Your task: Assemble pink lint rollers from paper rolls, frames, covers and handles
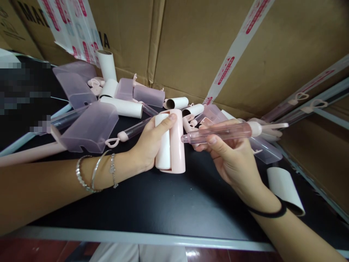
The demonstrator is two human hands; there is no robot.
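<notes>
Black worktop (152,203) with a pale metal edge, walled at the back and right by taped cardboard cartons (196,47). Strewn across the far half: white paper rolls (122,106), translucent lilac covers (91,127), clear tubes with heart-shaped ends (128,133), all in a loose heap within easy reach. Another white roll (285,189) off alone at the right, near the right wrist. Pixelated dark patch at far left, contents unreadable. Left hand (148,147), bracelets on the wrist, clamped around a lint-roller head (170,142): white roll seated in a pink shell, held upright just above the worktop, thumb pressed over the top edge, probably to keep the roll from slipping inside the shell and to present the shell's side toward the other hand. Right hand (231,160), black band at the wrist, closed on a clear pink handle tube (220,133), fingers wrapped beneath and thumb on top, tube lying nearly level with its rounded tip aimed at the pink shell and very close to it; actual contact hard to tell. White cap and thin stem at the tube's far end, pointing right, away from the roller head. Both pieces held near the middle of the view, in front of the heap, clear of the loose parts behind.
</notes>
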